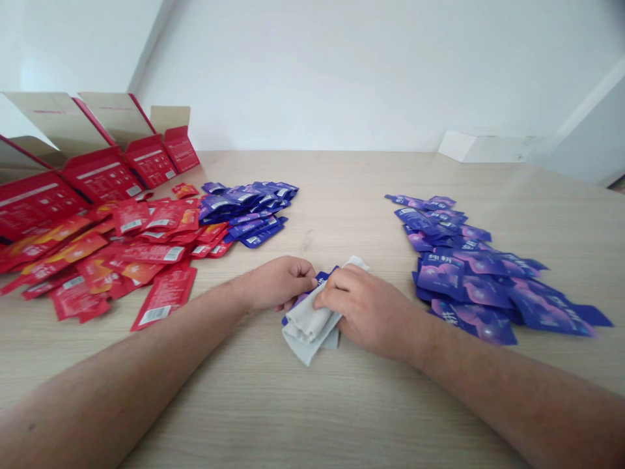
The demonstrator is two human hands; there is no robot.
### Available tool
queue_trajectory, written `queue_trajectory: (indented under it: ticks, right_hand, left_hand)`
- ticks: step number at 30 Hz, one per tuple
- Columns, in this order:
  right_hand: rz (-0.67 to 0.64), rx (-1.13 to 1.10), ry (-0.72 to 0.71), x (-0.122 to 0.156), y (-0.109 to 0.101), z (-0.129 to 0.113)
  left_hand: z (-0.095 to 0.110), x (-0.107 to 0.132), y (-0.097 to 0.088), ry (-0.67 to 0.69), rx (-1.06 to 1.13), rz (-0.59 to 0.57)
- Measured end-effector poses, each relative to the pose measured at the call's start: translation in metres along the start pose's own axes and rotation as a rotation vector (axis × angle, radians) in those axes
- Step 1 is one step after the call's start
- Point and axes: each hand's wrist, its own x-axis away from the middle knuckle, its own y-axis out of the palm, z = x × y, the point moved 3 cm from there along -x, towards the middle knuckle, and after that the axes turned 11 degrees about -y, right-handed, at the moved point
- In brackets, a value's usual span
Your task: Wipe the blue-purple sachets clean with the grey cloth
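My left hand [279,281] is closed in a pinch on a blue-purple sachet [322,278] at the middle of the wooden table [342,189]. My right hand [364,307] is closed on a folded grey-white cloth [307,329] that lies against the sachet and covers most of it. Both hands rest low on the table, fingertips meeting over the sachet.
A heap of purple sachets [478,273] lies to the right. A stack of blue sachets [249,208] and a spread of red sachets [112,254] lie to the left. Open red cartons [97,172] stand at the far left. A white box [481,146] sits at the back right.
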Motion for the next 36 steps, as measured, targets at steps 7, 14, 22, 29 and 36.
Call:
queue_trajectory:
  ticks: [7,14,22,29,36]
  right_hand:
    - [-0.011,-0.005,-0.013,0.0002,-0.0001,-0.0003]
    - [-0.029,-0.007,-0.085,-0.0005,0.0010,-0.0051]
    - [-0.005,0.004,-0.023,0.0011,0.0007,-0.0002]
    - [0.002,0.001,0.005,0.0006,-0.0004,0.0020]
    - [-0.024,-0.020,-0.079,0.0006,0.0004,-0.0052]
  left_hand:
    - [-0.0007,-0.0010,-0.0005,-0.007,-0.012,0.008]
    - [-0.0016,-0.0004,-0.0001,0.011,-0.015,0.006]
    - [0.0009,0.0004,0.0003,0.005,-0.013,-0.001]
    - [-0.0004,-0.0006,0.0004,0.004,0.000,0.007]
    - [-0.0002,-0.0002,-0.0002,0.000,-0.017,-0.005]
